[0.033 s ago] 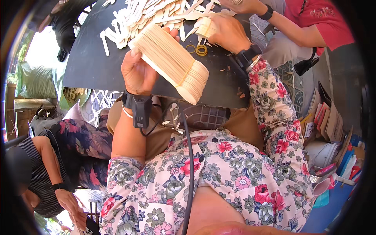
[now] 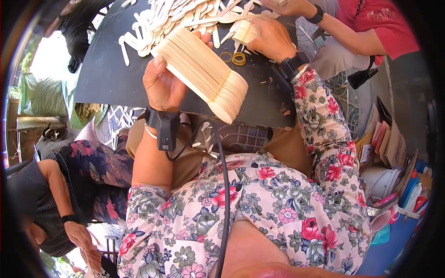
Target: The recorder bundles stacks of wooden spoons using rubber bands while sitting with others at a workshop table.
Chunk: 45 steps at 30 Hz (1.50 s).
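My left hand (image 2: 166, 85) is wrapped round a long stack of flat wooden spoons (image 2: 199, 67), tilted with its rounded ends toward me. A thin rubber band (image 2: 218, 87) circles the stack near those rounded ends. To the right, my right hand (image 2: 274, 39) is closed on a smaller bunch of wooden spoons (image 2: 244, 33), only the ends of which show. Several yellow rubber bands (image 2: 238, 59) lie on the dark table (image 2: 111, 81) just below that hand. Beyond both hands spreads a heap of loose wooden spoons (image 2: 160, 21).
A co-worker's hand (image 2: 292, 7) is at the table's far right. Another person (image 2: 51, 204) sits at the lower left. A black cable (image 2: 225, 194) hangs in front of my chest. Cardboard (image 2: 391, 143) and a white bucket (image 2: 380, 180) stand at the right.
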Tool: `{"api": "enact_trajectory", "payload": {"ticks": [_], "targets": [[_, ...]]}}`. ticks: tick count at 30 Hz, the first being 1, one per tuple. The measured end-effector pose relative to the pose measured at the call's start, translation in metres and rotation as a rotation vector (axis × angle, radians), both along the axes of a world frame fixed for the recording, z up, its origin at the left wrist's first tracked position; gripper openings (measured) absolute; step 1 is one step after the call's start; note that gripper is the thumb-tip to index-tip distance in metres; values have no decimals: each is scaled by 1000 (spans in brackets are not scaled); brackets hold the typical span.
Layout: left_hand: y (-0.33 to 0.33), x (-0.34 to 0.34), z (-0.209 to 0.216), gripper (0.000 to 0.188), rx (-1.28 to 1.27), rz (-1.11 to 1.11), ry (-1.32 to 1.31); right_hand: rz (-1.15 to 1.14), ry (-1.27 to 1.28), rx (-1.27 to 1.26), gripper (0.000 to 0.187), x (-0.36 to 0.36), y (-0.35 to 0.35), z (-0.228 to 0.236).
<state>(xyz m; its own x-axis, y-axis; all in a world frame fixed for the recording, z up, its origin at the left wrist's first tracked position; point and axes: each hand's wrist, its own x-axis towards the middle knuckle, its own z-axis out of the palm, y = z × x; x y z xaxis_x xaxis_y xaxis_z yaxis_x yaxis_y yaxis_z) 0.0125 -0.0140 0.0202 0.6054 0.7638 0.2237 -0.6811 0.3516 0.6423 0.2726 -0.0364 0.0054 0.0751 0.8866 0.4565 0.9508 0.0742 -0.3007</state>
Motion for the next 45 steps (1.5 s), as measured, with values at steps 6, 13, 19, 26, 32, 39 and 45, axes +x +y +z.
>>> {"api": "enact_trajectory", "payload": {"ticks": [6,13,19,26,32,39,45], "targets": [[6,0,-5,81,-43,-46,-134,103,5,238,45,-7,-9,-2],[14,-7,-9,83,-1,-99,-127,555,1460,-649,39,-61,-58,25],[11,5,-11,58,-131,-84,-58,571,1467,-627,32,-75,-60,20],[7,6,-16,25,26,105,338,484,1340,-335,29,-73,-54,-16],[-1,4,-9,21,205,205,441,432,1139,-255,29,-69,-50,-26],[-7,5,-4,21,239,155,350,448,1128,-261,28,-71,-52,-24],[-13,2,3,24,335,194,425,431,1085,-282,31,-73,-55,-22]]}}
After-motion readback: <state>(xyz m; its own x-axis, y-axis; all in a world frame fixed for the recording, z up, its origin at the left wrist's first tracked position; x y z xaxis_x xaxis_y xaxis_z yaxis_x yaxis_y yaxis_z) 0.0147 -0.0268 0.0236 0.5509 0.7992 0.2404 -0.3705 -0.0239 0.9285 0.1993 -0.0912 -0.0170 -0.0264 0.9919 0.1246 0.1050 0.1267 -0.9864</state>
